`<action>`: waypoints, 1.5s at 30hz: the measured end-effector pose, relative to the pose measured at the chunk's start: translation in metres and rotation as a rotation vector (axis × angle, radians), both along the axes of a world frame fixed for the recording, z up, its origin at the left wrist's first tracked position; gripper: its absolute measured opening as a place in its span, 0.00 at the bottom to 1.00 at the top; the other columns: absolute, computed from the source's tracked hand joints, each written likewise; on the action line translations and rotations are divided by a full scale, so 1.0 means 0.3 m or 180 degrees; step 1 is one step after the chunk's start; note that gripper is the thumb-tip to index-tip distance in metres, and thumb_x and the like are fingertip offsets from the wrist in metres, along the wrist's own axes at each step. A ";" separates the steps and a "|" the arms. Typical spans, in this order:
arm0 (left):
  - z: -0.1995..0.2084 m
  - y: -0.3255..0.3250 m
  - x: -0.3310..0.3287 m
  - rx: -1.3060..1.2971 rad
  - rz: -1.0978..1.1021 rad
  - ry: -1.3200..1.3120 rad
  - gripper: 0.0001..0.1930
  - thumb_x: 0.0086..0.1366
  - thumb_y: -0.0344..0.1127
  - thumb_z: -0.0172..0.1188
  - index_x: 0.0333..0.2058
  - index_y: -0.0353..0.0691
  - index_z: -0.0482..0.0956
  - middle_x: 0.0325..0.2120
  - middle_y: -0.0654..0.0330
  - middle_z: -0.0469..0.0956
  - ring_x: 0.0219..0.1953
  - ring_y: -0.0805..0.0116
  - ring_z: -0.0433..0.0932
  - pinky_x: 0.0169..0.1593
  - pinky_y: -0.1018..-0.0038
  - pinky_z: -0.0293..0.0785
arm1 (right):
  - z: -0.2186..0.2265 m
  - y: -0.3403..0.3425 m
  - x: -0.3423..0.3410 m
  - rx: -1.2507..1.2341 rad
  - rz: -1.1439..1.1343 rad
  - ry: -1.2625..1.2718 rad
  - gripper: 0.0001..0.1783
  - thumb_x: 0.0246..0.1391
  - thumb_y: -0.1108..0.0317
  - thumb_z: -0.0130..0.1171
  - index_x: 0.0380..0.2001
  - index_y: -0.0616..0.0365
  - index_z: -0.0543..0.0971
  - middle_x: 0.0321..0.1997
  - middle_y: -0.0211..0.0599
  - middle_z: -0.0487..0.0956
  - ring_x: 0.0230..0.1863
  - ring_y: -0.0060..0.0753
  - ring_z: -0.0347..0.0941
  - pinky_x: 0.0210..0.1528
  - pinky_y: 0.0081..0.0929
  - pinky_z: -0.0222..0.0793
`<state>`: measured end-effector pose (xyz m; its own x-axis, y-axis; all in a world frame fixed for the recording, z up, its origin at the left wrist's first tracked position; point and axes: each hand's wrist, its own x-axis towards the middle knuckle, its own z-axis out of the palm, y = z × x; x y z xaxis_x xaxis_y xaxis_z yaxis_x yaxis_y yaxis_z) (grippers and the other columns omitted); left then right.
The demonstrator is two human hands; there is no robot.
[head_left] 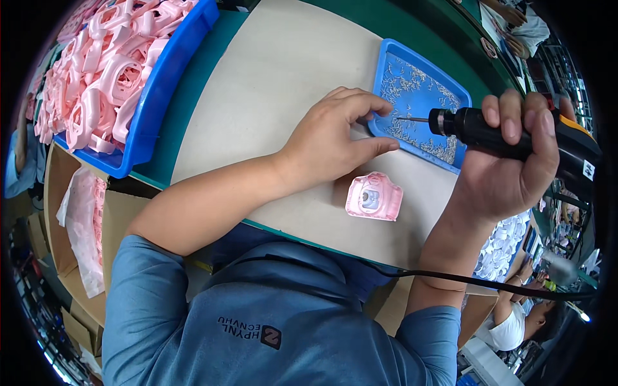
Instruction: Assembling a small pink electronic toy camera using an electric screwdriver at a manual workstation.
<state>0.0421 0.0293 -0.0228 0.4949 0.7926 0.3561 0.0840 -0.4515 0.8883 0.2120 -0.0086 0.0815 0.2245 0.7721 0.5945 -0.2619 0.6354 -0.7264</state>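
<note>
My right hand (pixel 508 154) is wrapped round a black electric screwdriver (pixel 479 132), held level with its thin bit pointing left. Below the bit lies a shallow blue tray (pixel 421 53) with many small screws scattered in it. My left hand (pixel 335 132) reaches over the tray's near left edge. Its thumb and forefinger are apart, close to the bit's tip, and no screw shows between them. On the pale work mat just below my left hand sits a small pink plastic housing (pixel 386 201) with a greyish part in its middle.
A large blue bin (pixel 168 83) heaped with pink plastic frames (pixel 119 77) stands at the left. Under it is a cardboard box (pixel 61 225) with a plastic bag. The screwdriver's black cable (pixel 489 281) crosses my right forearm. White parts (pixel 505 248) and other people are at the right.
</note>
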 end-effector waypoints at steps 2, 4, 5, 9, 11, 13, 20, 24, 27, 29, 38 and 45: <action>0.013 -0.002 0.017 -0.0547 -0.0385 -0.0229 0.11 0.56 0.29 0.66 0.39 0.36 0.80 0.34 0.62 0.79 0.37 0.75 0.73 0.39 0.79 0.70 | 0.031 -0.029 -0.011 -0.0039 0.0111 -0.0040 0.16 0.57 0.74 0.49 0.49 0.54 0.66 0.29 0.29 0.67 0.27 0.21 0.62 0.37 0.28 0.60; 0.028 -0.001 0.008 -0.0845 -0.0532 -0.0279 0.09 0.57 0.28 0.65 0.38 0.36 0.81 0.34 0.63 0.79 0.36 0.76 0.72 0.39 0.80 0.70 | 0.041 -0.044 -0.020 -0.0047 0.0194 -0.0064 0.16 0.57 0.74 0.49 0.49 0.55 0.66 0.30 0.29 0.67 0.27 0.20 0.62 0.37 0.28 0.60; 0.031 0.001 0.002 -0.1143 -0.0663 -0.0315 0.07 0.58 0.28 0.65 0.36 0.36 0.81 0.33 0.63 0.80 0.35 0.77 0.72 0.39 0.80 0.70 | 0.040 -0.048 -0.026 -0.0050 0.0198 -0.0083 0.16 0.57 0.74 0.49 0.49 0.55 0.66 0.30 0.29 0.66 0.27 0.20 0.62 0.36 0.28 0.60; 0.019 -0.002 -0.009 -0.0887 -0.0636 -0.0529 0.05 0.58 0.27 0.64 0.34 0.36 0.82 0.32 0.63 0.80 0.33 0.76 0.73 0.39 0.81 0.70 | 0.046 -0.060 -0.044 -0.0048 0.0188 -0.0144 0.15 0.58 0.73 0.49 0.49 0.55 0.66 0.30 0.30 0.66 0.27 0.20 0.62 0.36 0.27 0.61; 0.013 0.003 -0.014 -0.0384 -0.0578 -0.0444 0.05 0.56 0.27 0.65 0.33 0.36 0.82 0.32 0.62 0.80 0.34 0.74 0.74 0.37 0.80 0.71 | 0.048 -0.067 -0.049 -0.0056 0.0173 -0.0139 0.16 0.58 0.73 0.49 0.49 0.55 0.66 0.30 0.31 0.66 0.27 0.20 0.62 0.36 0.27 0.61; 0.009 0.003 -0.014 -0.0109 -0.0551 -0.0472 0.05 0.55 0.26 0.66 0.32 0.37 0.83 0.32 0.61 0.80 0.35 0.72 0.75 0.37 0.79 0.72 | 0.051 -0.075 -0.051 -0.0065 0.0169 -0.0125 0.16 0.58 0.73 0.49 0.50 0.54 0.66 0.30 0.31 0.66 0.27 0.20 0.62 0.35 0.27 0.61; 0.007 -0.001 -0.017 0.0537 -0.0411 -0.0457 0.05 0.52 0.26 0.67 0.29 0.38 0.83 0.30 0.61 0.79 0.37 0.68 0.76 0.36 0.75 0.73 | 0.053 -0.087 -0.050 -0.0119 0.0080 -0.0158 0.16 0.57 0.73 0.50 0.50 0.55 0.66 0.29 0.31 0.64 0.27 0.20 0.62 0.35 0.27 0.62; 0.013 -0.010 -0.014 0.0594 -0.0380 -0.0378 0.05 0.51 0.26 0.68 0.29 0.38 0.83 0.29 0.61 0.79 0.35 0.67 0.75 0.37 0.74 0.73 | 0.052 -0.094 -0.047 -0.0165 0.0057 -0.0221 0.18 0.57 0.73 0.50 0.51 0.55 0.66 0.29 0.30 0.64 0.26 0.20 0.62 0.34 0.27 0.62; 0.009 -0.011 -0.015 0.0614 -0.0400 -0.0321 0.05 0.51 0.26 0.68 0.29 0.39 0.83 0.29 0.61 0.79 0.35 0.67 0.75 0.37 0.74 0.72 | 0.044 -0.097 -0.057 -0.0218 0.0004 -0.0289 0.19 0.57 0.73 0.51 0.52 0.55 0.66 0.29 0.30 0.65 0.26 0.20 0.62 0.34 0.26 0.61; 0.011 -0.014 -0.016 0.0692 -0.0432 -0.0275 0.06 0.50 0.26 0.68 0.29 0.39 0.83 0.28 0.62 0.79 0.34 0.67 0.75 0.37 0.74 0.72 | 0.037 -0.101 -0.072 -0.0252 -0.0114 -0.0370 0.20 0.57 0.73 0.51 0.53 0.55 0.65 0.29 0.30 0.65 0.25 0.20 0.61 0.33 0.26 0.61; 0.014 -0.012 -0.008 0.0016 -0.1040 -0.0507 0.05 0.50 0.25 0.68 0.28 0.38 0.83 0.29 0.61 0.79 0.36 0.68 0.75 0.41 0.74 0.72 | 0.027 -0.149 -0.017 -0.0072 0.0232 -0.0310 0.18 0.58 0.68 0.51 0.52 0.50 0.65 0.30 0.25 0.64 0.25 0.15 0.61 0.32 0.23 0.61; -0.004 -0.022 -0.001 -0.0233 -0.1749 -0.0583 0.07 0.50 0.27 0.69 0.30 0.35 0.83 0.30 0.60 0.80 0.38 0.67 0.75 0.43 0.74 0.71 | 0.029 -0.188 0.009 -0.0207 0.1022 -0.0396 0.22 0.56 0.65 0.59 0.53 0.47 0.67 0.30 0.23 0.66 0.26 0.15 0.64 0.35 0.22 0.63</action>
